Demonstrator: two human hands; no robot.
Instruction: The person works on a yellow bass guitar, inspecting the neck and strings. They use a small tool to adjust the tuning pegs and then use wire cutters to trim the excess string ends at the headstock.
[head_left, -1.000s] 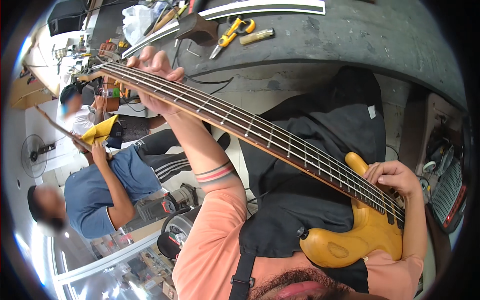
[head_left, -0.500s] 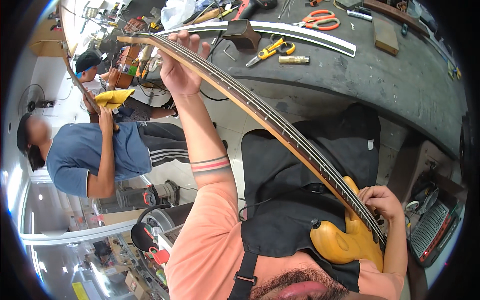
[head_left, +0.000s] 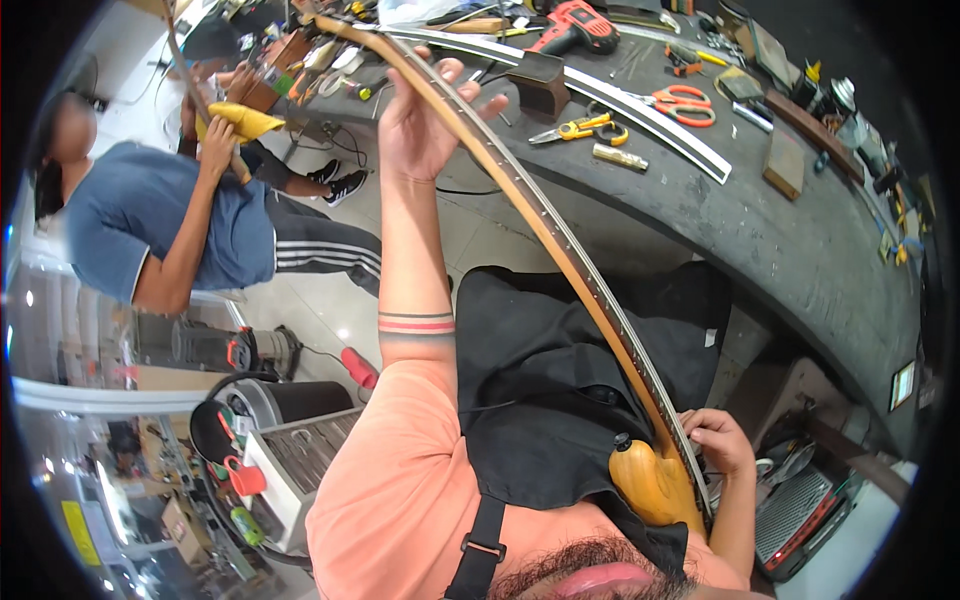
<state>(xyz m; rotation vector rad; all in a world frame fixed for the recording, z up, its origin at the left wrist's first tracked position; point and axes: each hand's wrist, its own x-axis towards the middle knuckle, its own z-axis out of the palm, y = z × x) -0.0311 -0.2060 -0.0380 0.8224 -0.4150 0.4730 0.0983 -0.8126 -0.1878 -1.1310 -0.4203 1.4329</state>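
Observation:
A bass guitar [head_left: 655, 482] with a yellow-amber wooden body lies against my chest and black apron [head_left: 550, 370]. Its long neck [head_left: 545, 232] slants up to the far left, seen edge-on with the frets along one side. My left hand [head_left: 415, 140] supports the neck near the headstock, palm behind it and fingertips loosely past the strings. Down at the body, my right hand [head_left: 722, 442] is at the strings with bent fingers. Its fingertips are partly hidden by the instrument.
A dark workbench [head_left: 760, 240] holds a white-edged long strip [head_left: 640, 108], yellow cutters [head_left: 580, 128], orange-handled scissors [head_left: 685, 105], a red power tool [head_left: 580, 28] and a wooden block [head_left: 783, 165]. A person in blue [head_left: 165, 215] stands at left with a yellow cloth, another person behind.
My view has turned, so the bench and bass guitar neck appear shifted and steeper. Both hands stay at the bass guitar. The left fingers have shifted slightly over the neck.

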